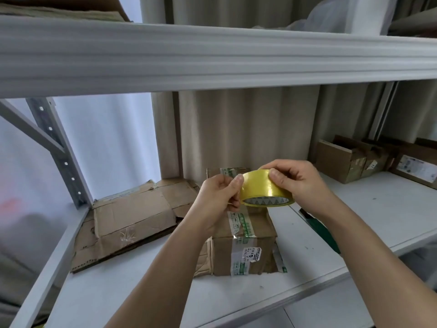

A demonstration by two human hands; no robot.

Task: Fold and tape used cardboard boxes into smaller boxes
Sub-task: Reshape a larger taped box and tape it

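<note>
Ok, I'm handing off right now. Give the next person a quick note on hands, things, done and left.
Left hand: pinches at the yellow tape roll, apparently at its free end.
Right hand: grips the roll.
The roll is held above the small box on the shelf; flattened cardboard lies left of the box.
Done: box folded.
Left: pull tape, seal box.

Yellow tape roll (266,189), brown cardboard box (248,242) with green-printed white tape, white shelf (307,268).
</note>
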